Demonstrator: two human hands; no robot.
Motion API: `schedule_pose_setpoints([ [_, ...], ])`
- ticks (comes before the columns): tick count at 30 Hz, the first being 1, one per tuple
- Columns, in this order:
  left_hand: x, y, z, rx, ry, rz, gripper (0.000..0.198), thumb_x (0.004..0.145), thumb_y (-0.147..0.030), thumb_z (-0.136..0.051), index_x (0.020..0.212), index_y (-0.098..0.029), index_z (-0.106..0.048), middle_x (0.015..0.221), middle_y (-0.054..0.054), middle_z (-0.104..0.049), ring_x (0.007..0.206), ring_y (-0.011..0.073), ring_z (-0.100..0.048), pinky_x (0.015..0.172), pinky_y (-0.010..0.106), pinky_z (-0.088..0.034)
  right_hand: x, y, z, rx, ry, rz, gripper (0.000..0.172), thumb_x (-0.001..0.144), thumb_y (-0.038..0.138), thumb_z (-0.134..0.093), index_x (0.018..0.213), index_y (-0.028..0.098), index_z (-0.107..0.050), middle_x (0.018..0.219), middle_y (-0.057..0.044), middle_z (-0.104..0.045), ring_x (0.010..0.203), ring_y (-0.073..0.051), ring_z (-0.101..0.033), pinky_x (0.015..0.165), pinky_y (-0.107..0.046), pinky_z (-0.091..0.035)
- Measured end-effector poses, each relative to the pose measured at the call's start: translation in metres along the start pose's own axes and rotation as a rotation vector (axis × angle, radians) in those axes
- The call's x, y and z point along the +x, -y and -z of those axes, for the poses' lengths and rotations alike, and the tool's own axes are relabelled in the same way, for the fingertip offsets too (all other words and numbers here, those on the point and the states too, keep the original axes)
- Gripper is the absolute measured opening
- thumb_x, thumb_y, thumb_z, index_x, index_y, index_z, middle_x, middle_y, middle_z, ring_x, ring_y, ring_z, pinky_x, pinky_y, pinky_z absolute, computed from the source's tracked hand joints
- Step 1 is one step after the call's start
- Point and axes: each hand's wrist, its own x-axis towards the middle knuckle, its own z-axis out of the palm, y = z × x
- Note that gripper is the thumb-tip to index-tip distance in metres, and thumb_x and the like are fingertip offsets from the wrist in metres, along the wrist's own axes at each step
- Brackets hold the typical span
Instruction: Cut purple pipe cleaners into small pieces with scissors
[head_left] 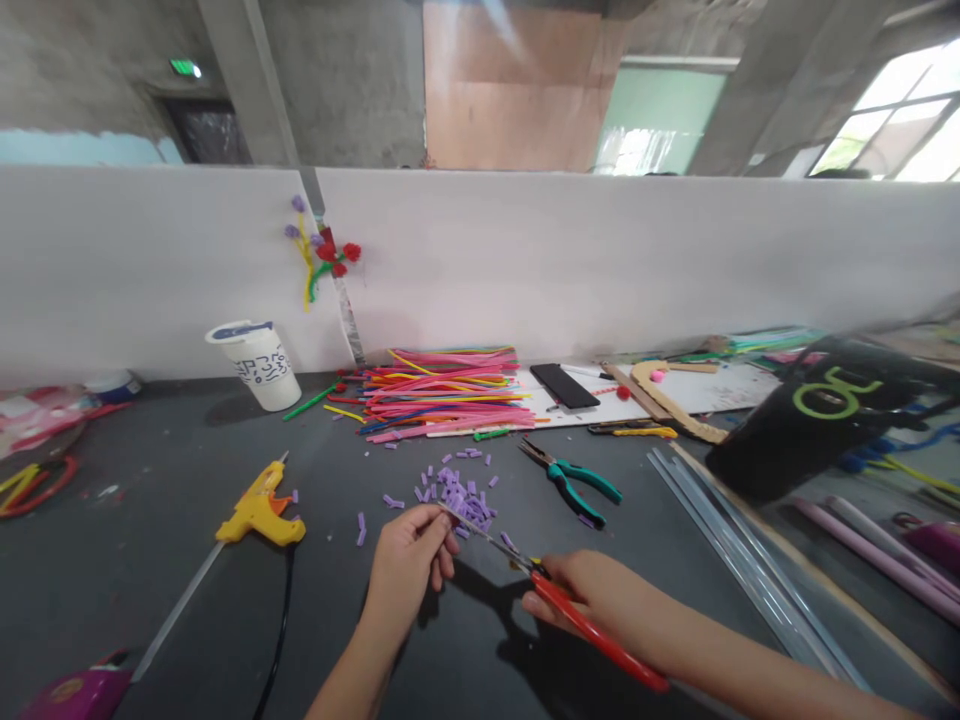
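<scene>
My left hand (416, 550) is closed in a pinch over the dark tabletop. What lies between its fingertips is too small to make out. My right hand (577, 595) grips red-handled scissors (600, 630), seen nearly edge-on. Their thin metal blades point left and reach the fingertips of my left hand; whether the blades are apart cannot be told. Just beyond both hands lies a loose heap of short purple pieces (457, 490), with more scattered around it.
Behind the heap lies a bundle of coloured pipe cleaners (450, 395). Teal-handled pliers (577, 485), a black phone (564, 385) and clear sticks (742, 550) are to the right. On the left are a yellow glue gun (259, 510) with its cord and a white cup (262, 370).
</scene>
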Motion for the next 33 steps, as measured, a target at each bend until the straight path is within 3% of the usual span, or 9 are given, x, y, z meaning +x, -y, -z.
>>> schedule_pose_setpoints([
  [27,0.001,0.002,0.001,-0.039,0.019,0.044,0.023,0.069,-0.033,-0.055,0.057,-0.014,-0.056,0.043,-0.004,-0.052,0.028,0.0042,-0.039,0.029,0.015,-0.027,0.0,0.009,0.004,0.0,0.022,-0.047,0.043,0.077,0.054,-0.039,0.058,0.018,-0.055,0.048,0.002,-0.043,0.041,-0.008,-0.029,0.04,-0.021,-0.023],
  [33,0.001,0.004,-0.001,-0.08,0.015,0.088,0.025,0.067,-0.035,-0.057,0.052,-0.014,-0.054,0.038,-0.005,-0.049,0.027,0.004,-0.037,0.028,0.014,-0.026,0.007,0.0,-0.006,0.066,0.018,-0.081,0.044,0.073,0.055,-0.042,0.053,0.017,-0.052,0.046,0.004,-0.037,0.041,-0.007,-0.025,0.039,-0.021,-0.021],
])
